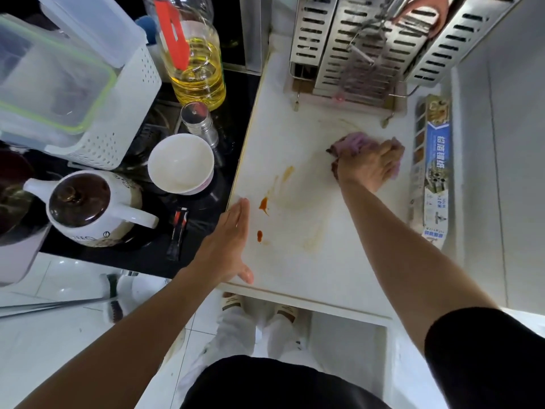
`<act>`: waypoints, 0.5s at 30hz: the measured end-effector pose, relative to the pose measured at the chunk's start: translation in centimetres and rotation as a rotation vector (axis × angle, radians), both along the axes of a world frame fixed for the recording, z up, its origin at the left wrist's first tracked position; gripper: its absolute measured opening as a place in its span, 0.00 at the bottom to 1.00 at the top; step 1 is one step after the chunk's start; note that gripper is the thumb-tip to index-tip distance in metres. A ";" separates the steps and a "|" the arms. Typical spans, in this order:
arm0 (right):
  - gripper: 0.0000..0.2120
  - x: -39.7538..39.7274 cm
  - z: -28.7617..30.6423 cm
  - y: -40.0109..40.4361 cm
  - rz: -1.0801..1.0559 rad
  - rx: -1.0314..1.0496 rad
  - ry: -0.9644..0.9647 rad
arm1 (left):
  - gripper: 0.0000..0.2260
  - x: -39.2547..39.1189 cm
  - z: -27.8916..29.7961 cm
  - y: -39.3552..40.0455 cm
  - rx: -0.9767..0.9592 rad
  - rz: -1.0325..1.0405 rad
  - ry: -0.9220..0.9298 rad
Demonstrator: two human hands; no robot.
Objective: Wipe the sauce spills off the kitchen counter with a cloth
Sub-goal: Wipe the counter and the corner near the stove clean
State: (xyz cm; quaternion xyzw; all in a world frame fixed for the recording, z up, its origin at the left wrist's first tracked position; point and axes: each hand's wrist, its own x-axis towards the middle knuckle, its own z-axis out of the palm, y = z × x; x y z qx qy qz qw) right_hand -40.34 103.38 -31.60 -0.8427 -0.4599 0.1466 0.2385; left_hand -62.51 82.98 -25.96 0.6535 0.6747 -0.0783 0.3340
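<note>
A white counter (339, 261) carries red-orange sauce spills (263, 203) near its left edge, with a smaller drop (259, 235) below and faint yellowish smears around them. My right hand (368, 166) grips a crumpled purple cloth (352, 143) and presses it on the counter's far right part, away from the red spills. My left hand (230, 243) lies flat with straight fingers on the counter's left edge, just left of the spills.
A steel utensil rack (354, 54) stands at the back, another person's hand (427, 13) on it. A foil box (435, 172) lies along the right wall. Left, on the black hob: oil bottle (194, 60), shaker (199, 122), white bowl (180, 163), teapot (88, 208), plastic containers (59, 84).
</note>
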 end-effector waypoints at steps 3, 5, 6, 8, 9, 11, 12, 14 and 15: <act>0.40 -0.3 -0.6 0.8 0.044 -0.096 -0.008 | 0.67 0.0 0.1 0.1 -0.004 0.004 0.001; 0.37 -1.0 -0.4 1.6 0.149 -0.123 0.003 | 0.67 0.0 0.0 0.2 -0.006 0.010 -0.001; 0.32 -1.4 -0.5 2.3 0.207 -0.117 0.021 | 0.68 0.0 0.0 0.2 -0.003 0.010 0.000; 0.21 -1.6 -1.2 4.3 0.313 -0.141 0.059 | 0.68 0.0 0.0 0.2 0.002 0.008 0.004; 0.16 -1.7 -1.8 5.4 0.371 -0.138 0.056 | 0.68 0.1 0.0 0.3 0.003 0.007 0.004; 0.14 -2.3 -1.3 6.1 0.454 -0.160 0.065 | 0.67 0.1 -0.1 0.3 0.001 0.012 0.004; 0.17 -2.8 -0.3 5.8 0.508 -0.159 0.064 | 0.67 0.2 -0.1 0.3 0.000 0.014 0.005; 0.21 -3.7 0.5 5.2 0.598 -0.170 0.114 | 0.67 0.2 -0.2 0.3 -0.003 0.018 0.013; 0.22 -4.1 1.0 4.6 0.633 -0.208 0.161 | 0.68 0.2 -0.2 0.3 -0.009 0.020 0.015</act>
